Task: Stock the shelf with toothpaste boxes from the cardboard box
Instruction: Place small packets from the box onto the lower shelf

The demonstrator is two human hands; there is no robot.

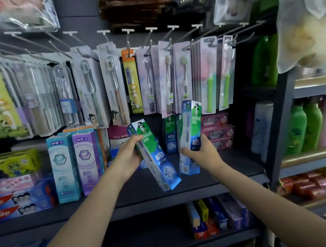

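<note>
Both hands hold a green and blue toothpaste box over the middle of the dark shelf [215, 180]. The left hand [128, 157] has its fingers curled round the upper part of the left box [155, 156], which tilts, its top leaning to the left and its lower end close to the shelf near the front edge; I cannot tell if it touches. The right hand [203, 149] grips the right box [191, 128] at the middle, nearly upright, with its top just in front of the hanging toothbrushes [183, 74]. Behind it stands another box of the same kind [170, 134], and pink boxes [218, 132] are stacked to the right. The cardboard box is not in view. The risk, as I judge it, is at the right: if that box is lifted while it goes back, its top can catch the toothbrush packs and swing them or pull one off its hook. If it is pushed in too fast, it can knock over the standing box behind. The tilted left box is held only near its top, so it can slip or fall flat near the front edge when it is released.
</note>
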